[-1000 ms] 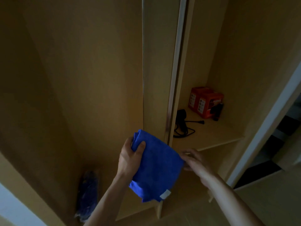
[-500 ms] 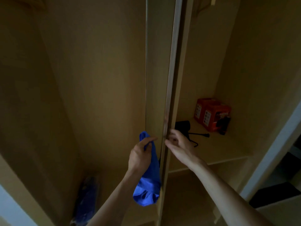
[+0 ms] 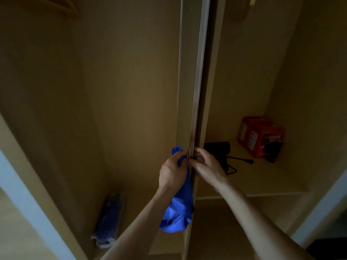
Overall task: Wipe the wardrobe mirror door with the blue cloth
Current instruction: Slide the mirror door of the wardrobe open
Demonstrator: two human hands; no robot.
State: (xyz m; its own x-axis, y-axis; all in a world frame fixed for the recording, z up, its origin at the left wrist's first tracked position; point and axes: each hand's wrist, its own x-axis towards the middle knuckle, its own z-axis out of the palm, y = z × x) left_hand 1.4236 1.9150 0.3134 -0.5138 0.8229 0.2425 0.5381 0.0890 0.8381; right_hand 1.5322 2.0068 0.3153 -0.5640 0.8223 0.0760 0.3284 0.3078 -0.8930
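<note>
From the head camera, both arms reach up and forward into the dim open wardrobe and meet at the wardrobe mirror door (image 3: 196, 94), which stands edge-on so that only its thin metal strip and a narrow sliver of panel show. The left hand (image 3: 172, 172) is raised with its back to the camera and the wrist slightly bent. Its fingers are curled tight round the blue cloth (image 3: 178, 212), and the thumb tip sits right at the door's left side. A small fold of the cloth pokes out above the knuckles, and the rest hangs down past the wrist in a loose bunch against the door's edge. The right hand (image 3: 207, 167) comes in from the other side, forearm stretched long, with its fingers (image 3: 198, 155) bent onto the metal strip. They are blurred, so I cannot tell whether they grip the edge or only press on it. Behind that hand, on the shelf (image 3: 266, 181), lie a black device (image 3: 218, 147) with a trailing cord and a red box (image 3: 260, 137). Down on the wardrobe floor to the left, a blue plastic-wrapped packet (image 3: 110, 218) leans against the wall.
</note>
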